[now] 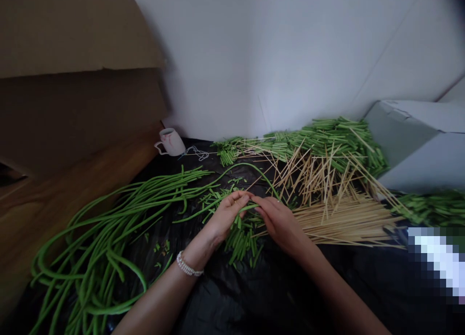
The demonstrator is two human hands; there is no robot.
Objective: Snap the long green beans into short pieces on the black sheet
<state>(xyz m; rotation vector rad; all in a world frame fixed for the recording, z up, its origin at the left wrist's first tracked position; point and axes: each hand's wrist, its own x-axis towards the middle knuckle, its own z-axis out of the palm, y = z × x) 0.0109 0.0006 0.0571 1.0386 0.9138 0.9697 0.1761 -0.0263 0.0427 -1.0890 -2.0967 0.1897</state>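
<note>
Black sheeting (276, 296) is spread nearest the viewer, and a beaded bracelet (189, 266) is worn above it, below the left hand (232, 208). Over the middle of the sheeting, a green bean (250, 207) is held between both hands. It is pinched by the left thumb and forefinger, which are brought together; by the right hand (274, 216) it is gripped just beside, with the fingers curled closed. Beneath the hands, short cut pieces (240, 247) are heaped. To the left, long beans (94, 257) are strewn in loose curves; to the right, thin wooden sticks (341, 221) are piled, some crossed on top. Farther back, a mug (172, 142) is placed near a tangled white cord (198, 153), and more green lengths (345, 136) are banked by the wall (225, 58), beside a pale box (417, 151).
</note>
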